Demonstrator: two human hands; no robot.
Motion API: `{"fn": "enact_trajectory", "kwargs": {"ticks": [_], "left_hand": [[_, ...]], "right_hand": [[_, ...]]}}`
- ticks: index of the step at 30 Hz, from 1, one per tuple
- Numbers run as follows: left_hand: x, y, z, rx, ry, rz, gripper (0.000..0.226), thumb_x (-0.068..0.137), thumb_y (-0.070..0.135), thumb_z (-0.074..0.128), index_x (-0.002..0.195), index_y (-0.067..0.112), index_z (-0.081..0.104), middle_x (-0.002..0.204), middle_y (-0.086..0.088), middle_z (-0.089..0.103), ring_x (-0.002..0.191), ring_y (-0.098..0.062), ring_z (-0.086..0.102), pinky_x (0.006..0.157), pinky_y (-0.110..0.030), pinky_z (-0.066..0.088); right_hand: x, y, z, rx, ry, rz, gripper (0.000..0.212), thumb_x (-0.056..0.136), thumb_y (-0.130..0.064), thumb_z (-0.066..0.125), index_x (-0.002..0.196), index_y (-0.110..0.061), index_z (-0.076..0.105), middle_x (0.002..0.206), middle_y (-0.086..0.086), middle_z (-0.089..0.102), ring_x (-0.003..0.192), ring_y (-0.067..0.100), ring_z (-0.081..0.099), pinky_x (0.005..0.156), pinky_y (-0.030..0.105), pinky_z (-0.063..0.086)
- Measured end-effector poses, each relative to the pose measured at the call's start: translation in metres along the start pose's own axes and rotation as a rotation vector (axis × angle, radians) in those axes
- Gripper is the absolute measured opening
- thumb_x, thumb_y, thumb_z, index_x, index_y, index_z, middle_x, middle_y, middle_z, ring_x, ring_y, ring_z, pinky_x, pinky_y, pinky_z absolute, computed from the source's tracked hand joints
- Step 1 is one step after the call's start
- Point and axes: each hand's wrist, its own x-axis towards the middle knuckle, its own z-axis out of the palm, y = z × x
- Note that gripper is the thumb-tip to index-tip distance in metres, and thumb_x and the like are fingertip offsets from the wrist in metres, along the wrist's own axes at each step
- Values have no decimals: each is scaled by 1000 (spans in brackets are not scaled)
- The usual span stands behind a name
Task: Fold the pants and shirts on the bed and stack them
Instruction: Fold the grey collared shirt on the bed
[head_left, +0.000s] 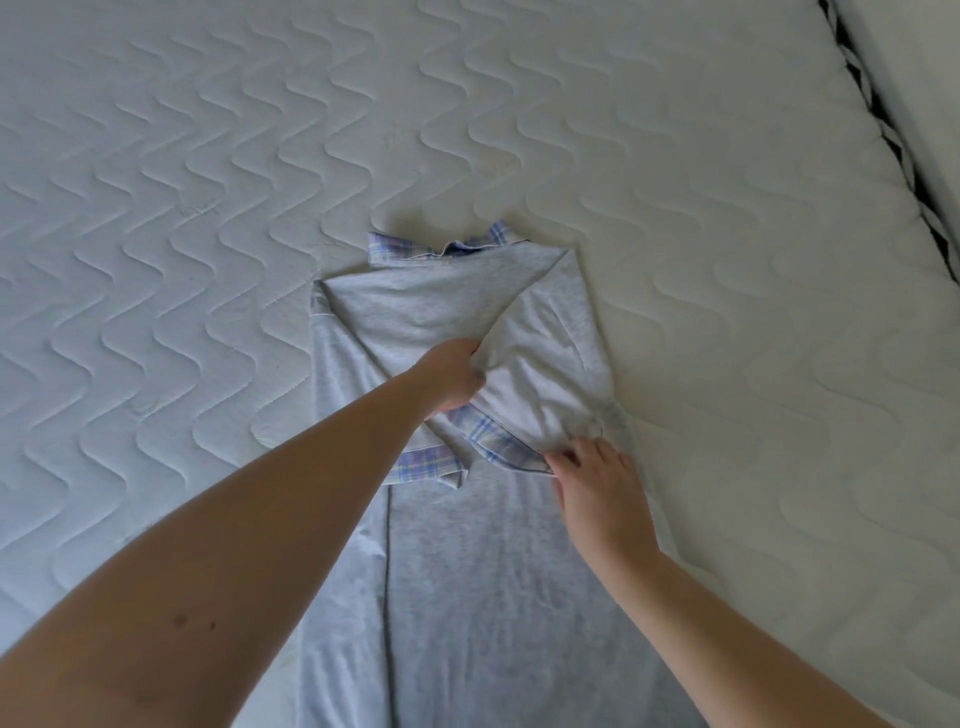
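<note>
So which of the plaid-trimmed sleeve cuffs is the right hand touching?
The right-hand plaid cuff, whose end the right hand touches. The other plaid cuff lies just beside the left forearm, untouched.

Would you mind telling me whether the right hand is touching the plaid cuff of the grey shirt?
Touching. The head view shows the right hand with its fingertips on the end of the plaid cuff of the grey shirt.
</note>
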Motion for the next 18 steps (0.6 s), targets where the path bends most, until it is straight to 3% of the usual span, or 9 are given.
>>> {"fn": "enact_trajectory", "kwargs": {"ticks": [3, 6, 9, 11, 13, 16, 18], "left_hand": [[-1, 1, 0, -191, 94, -47, 23, 92, 11, 55, 114, 18, 59, 93, -5, 61, 68, -17, 58, 48, -24, 52], [0, -2, -4, -316, 184, -88, 18, 87, 13, 67, 103, 20, 59, 92, -5, 64, 63, -14, 58, 40, -15, 44], [1, -7, -14, -350, 249, -90, 22, 84, 21, 74, 101, 19, 62, 91, -1, 64, 65, -15, 60, 45, -20, 46], [3, -12, -19, -313, 253, -83, 22, 84, 27, 74, 102, 19, 64, 89, 1, 64, 65, -13, 60, 46, -19, 44], [3, -17, -20, -218, 208, -72, 19, 85, 29, 73, 99, 21, 63, 85, 3, 63, 59, -12, 58, 42, -17, 43], [4, -22, -15, -75, 94, -44, 27, 86, 30, 72, 109, 19, 64, 94, -1, 65, 73, -17, 62, 63, -28, 54], [6, -23, -12, 26, 38, -21, 36, 91, 36, 67, 123, 19, 63, 98, 3, 64, 79, -14, 60, 68, -27, 49]], "right_hand": [[1, 0, -3, 163, 118, 32, 21, 69, -1, 83, 87, -8, 74, 71, 7, 64, 64, 31, 61, 49, 36, 51], [3, -6, -9, 209, 226, 17, 22, 72, -4, 80, 93, -9, 74, 71, 5, 64, 62, 29, 61, 47, 32, 49], [6, -15, -14, 204, 272, -32, 16, 79, -11, 69, 94, -13, 74, 72, 2, 64, 63, 25, 60, 48, 30, 46], [7, -22, -15, 193, 261, -46, 16, 80, -16, 63, 93, -16, 74, 71, -1, 64, 62, 23, 60, 47, 29, 44], [6, -26, -12, 188, 234, -48, 16, 73, -14, 74, 89, -17, 74, 68, -1, 63, 59, 23, 58, 47, 29, 42], [1, -24, -3, 176, 194, -42, 20, 65, -13, 81, 83, -18, 73, 67, -2, 63, 58, 23, 58, 50, 29, 43], [-3, -21, 3, 182, 170, -39, 21, 65, -13, 82, 83, -19, 73, 69, -5, 65, 59, 22, 58, 53, 29, 44]]}}
